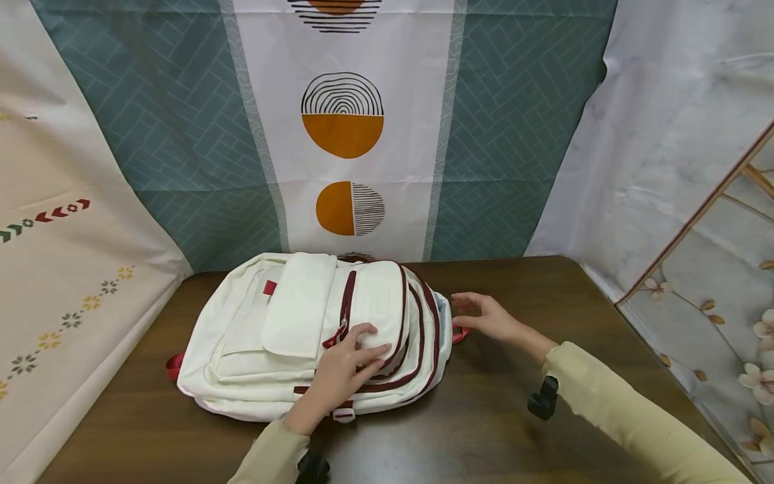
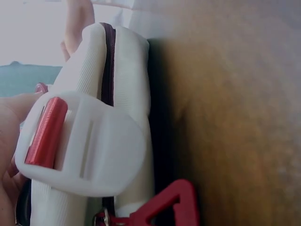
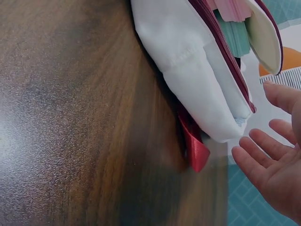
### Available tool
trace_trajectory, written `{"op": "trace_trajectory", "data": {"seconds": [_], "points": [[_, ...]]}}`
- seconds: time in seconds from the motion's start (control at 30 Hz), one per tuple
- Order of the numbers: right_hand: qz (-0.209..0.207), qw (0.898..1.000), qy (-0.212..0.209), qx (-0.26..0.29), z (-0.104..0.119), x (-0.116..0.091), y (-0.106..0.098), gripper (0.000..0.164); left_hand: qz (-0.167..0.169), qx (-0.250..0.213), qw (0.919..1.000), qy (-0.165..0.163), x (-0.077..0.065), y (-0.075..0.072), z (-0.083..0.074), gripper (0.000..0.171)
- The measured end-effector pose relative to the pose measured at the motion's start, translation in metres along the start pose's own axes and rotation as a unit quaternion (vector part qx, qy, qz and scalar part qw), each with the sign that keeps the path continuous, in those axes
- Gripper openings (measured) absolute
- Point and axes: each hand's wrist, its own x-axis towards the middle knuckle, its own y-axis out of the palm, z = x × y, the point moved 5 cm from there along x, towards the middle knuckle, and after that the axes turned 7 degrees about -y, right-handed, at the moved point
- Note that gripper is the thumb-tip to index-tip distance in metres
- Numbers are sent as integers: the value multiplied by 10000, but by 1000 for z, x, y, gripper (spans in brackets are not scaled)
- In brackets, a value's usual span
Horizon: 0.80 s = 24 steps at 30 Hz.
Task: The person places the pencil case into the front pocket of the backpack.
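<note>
A white backpack (image 1: 242,336) with dark red zippers lies on its back on the brown table. My left hand (image 1: 341,370) rests on its front pocket, fingers spread, beside a red zipper pull (image 1: 331,340). In the left wrist view, a white plastic buckle (image 2: 108,146) with a red strap covers part of that hand. My right hand (image 1: 492,321) is just off the bag's right end, fingers loosely bent and holding nothing, near a red loop (image 1: 461,334). The right wrist view shows an unzipped compartment with pink (image 3: 233,9) and green layered items (image 3: 234,35) inside.
The brown table (image 1: 496,430) extends in front and to the right of the bag. A patterned cloth (image 1: 405,134) hangs right behind it, with a cream cloth (image 1: 78,269) at left and a pale floral one (image 1: 713,302) at right.
</note>
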Motion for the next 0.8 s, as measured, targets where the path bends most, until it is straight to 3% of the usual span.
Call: {"op": "trace_trajectory", "data": {"seconds": [0.33,0.47,0.63,0.73,0.8], "points": [[-145,9997,-123,-175,-6,-1,-9,50,185,-44,9997,-124,6,-1,3,26],[-259,9991,-36,-344,3,-3,-17,50,519,-459,9968,-394,4,-6,4,27],[-379,9966,119,-721,-8,-2,-36,56,608,-1064,9908,-569,6,-32,4,29],[-409,9942,236,-971,-18,-2,-50,60,338,-921,9940,-483,12,-56,9,30],[-415,9923,326,-1117,-20,-2,-59,63,137,-591,9970,-490,17,-74,18,32]]}}
